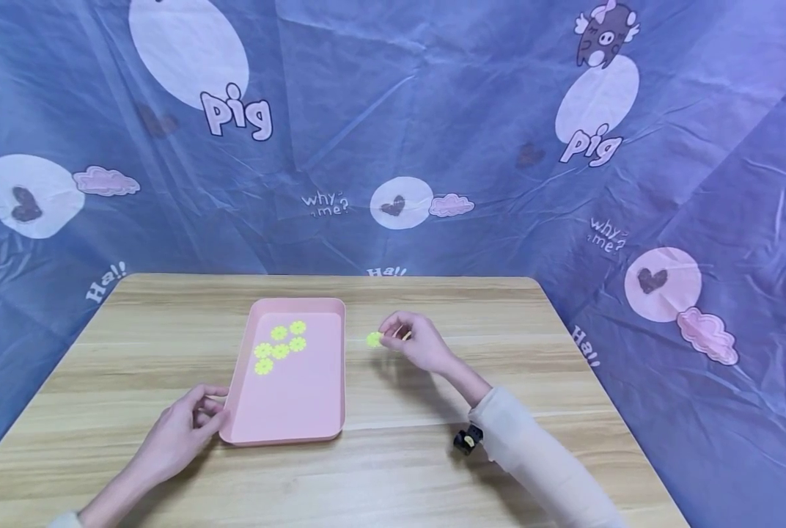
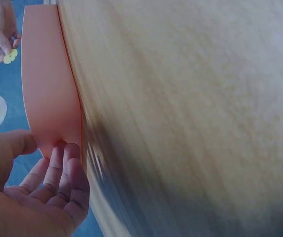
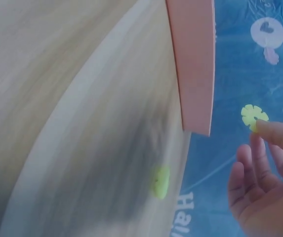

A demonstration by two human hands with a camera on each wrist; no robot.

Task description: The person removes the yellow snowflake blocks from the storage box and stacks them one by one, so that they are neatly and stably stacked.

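My right hand [image 1: 419, 342] pinches a yellow flower-shaped plastic disc [image 3: 254, 117] between thumb and forefinger, above the table and to the right of a pink tray [image 1: 300, 411]. Notches run round the rim of that disc. A second yellow disc [image 3: 160, 181] lies on the table below the hand. At the tray's near left corner, my left hand [image 1: 182, 429] holds its side wall, thumb at the rim and curled fingertips against the outside. Several matching yellow discs [image 1: 280, 351] lie in the upper left part of the tray floor.
Everything stands on a light wood-grain table [image 1: 393, 477]. Blue printed cloth [image 1: 393, 132] hangs behind it and along both sides. A small black device [image 1: 468, 438] sits at the right wrist, by the pale sleeve [image 1: 538, 462].
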